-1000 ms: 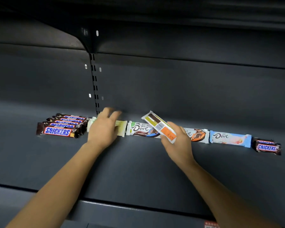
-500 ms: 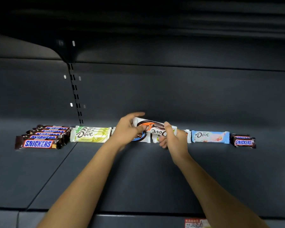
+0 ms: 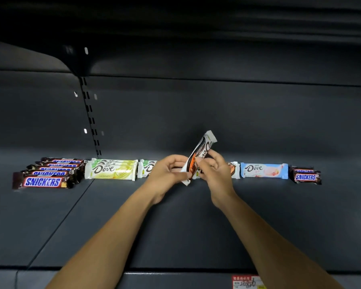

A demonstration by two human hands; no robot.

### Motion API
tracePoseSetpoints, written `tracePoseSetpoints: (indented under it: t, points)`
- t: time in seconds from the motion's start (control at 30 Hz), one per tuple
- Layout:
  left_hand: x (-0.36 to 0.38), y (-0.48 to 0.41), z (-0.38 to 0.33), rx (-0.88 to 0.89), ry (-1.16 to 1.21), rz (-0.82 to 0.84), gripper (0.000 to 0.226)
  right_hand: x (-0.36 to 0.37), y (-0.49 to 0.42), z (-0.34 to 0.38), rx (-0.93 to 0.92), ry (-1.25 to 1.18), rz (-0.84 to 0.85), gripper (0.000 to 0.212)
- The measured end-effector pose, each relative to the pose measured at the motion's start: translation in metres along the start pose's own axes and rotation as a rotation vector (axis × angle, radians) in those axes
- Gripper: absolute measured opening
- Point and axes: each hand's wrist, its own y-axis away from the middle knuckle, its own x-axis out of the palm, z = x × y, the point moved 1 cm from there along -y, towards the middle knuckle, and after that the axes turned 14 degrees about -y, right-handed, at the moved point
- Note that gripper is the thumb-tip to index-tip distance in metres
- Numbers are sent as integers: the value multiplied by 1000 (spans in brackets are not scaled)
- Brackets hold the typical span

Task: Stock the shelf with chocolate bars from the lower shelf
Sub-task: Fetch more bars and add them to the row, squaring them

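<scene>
The Dove bar (image 3: pixel 202 150) has tipped up from flat and now slants above the row on the shelf (image 3: pixel 175 226), with the left hand (image 3: pixel 165 174) pinching its low end and the right hand (image 3: pixel 216 174) its middle; it looks light, bendy and slippery, so hold its sides.

Left of the pale-blue Dove bar (image 3: pixel 264 171), the right hand (image 3: pixel 215 174) hides most of a neighbouring bar (image 3: pixel 234 170) — its print unreadable.

Bare shelf deck (image 3: pixel 133 230) in front, bar row (image 3: pixel 264 171) behind, upper shelf (image 3: pixel 217 38) overhead
</scene>
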Motion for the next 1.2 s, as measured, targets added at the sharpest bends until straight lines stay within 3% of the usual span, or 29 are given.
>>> tracePoseSetpoints:
  t: [0.23, 0.43, 0.53, 0.67, 0.77, 0.97, 1.2]
  points:
    - [13, -1, 6, 93, -265, -50, 45, -1, -2, -3, -79, 57, 46, 56]
    - [16, 1, 6, 143, -304, -24, 38, -6, -7, -7, -142, 183, 1, 45]
    - [16, -1, 8, 165, -351, -69, 31, -11, -14, 3, -302, 396, 15, 48]
    - [12, -7, 14, 137, -407, -148, 24, -36, -27, 22, -599, 933, 143, 50]
    - [9, -11, 14, 139, -441, -219, 26, -60, -29, 22, -765, 1208, 214, 55]
    - [4, -17, 23, 100, -449, -295, 27, -63, -28, 0, -776, 1395, 225, 59]
    - [1, -19, 27, 75, -456, -323, 33, -63, -30, -12, -694, 1421, 231, 58]
